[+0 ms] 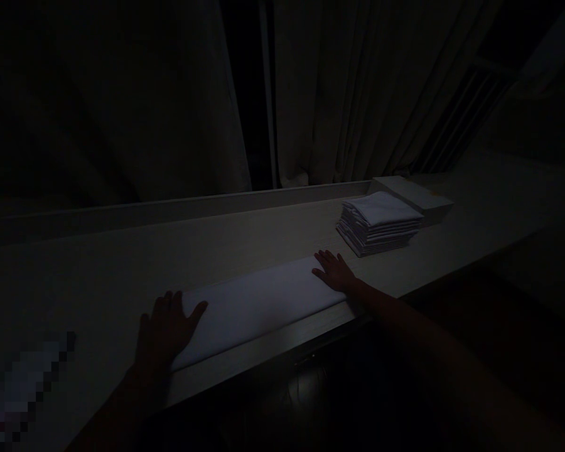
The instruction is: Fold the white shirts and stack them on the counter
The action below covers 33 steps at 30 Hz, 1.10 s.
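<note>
A long white cloth (258, 304), folded into a flat strip, lies along the front of the pale table. My left hand (167, 326) rests at its left end, thumb out and fingers apart. At the strip's right end lies my right hand (333, 271), palm down with the fingers spread on the fabric. Beyond my right hand stands a neat stack of folded white cloths (381, 220). The room is very dark, so fine detail of the fabric is lost.
The pale table (207, 251) has a raised ledge (263, 199) along its back. A box-like block (424, 198) sits behind the stack. Long curtains (320, 94) hang behind the table. A pixelated, blurred item (26, 383) lies at the lower left.
</note>
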{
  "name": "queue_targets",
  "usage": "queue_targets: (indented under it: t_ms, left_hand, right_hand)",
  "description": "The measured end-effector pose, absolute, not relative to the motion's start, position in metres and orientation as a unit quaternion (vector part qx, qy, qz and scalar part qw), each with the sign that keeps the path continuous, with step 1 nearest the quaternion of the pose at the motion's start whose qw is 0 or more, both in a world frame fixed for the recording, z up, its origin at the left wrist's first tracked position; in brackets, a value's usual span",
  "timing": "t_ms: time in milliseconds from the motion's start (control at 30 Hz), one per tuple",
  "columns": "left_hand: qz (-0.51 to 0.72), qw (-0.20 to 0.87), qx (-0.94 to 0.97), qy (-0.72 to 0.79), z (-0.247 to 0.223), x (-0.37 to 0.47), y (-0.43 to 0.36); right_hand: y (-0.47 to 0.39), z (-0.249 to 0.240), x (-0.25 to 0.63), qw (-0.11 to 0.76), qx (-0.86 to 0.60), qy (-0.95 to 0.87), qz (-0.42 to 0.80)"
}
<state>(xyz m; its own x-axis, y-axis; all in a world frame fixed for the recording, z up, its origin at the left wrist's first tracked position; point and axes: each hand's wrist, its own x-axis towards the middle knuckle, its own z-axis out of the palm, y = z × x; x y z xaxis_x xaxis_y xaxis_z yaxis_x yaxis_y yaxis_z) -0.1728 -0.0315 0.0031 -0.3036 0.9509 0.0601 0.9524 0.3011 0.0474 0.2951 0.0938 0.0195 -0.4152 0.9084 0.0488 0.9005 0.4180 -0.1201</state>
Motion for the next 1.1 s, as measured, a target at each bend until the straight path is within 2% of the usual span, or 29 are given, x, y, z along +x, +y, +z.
queue_targets:
  t_ms: [200, 1100]
  left_hand:
    - [-0.041, 0.06, -0.597, -0.799, 0.0035, -0.1716, -0.0337]
    - [-0.042, 0.061, -0.588, -0.805, -0.0019, -0.1751, -0.0309]
  right_hand:
    - [0.0935, 0.0192, 0.2954, 0.054, -0.537, -0.841, 0.034]
    - [0.0933, 0.0195, 0.2946, 0.057, -0.541, -0.838, 0.041]
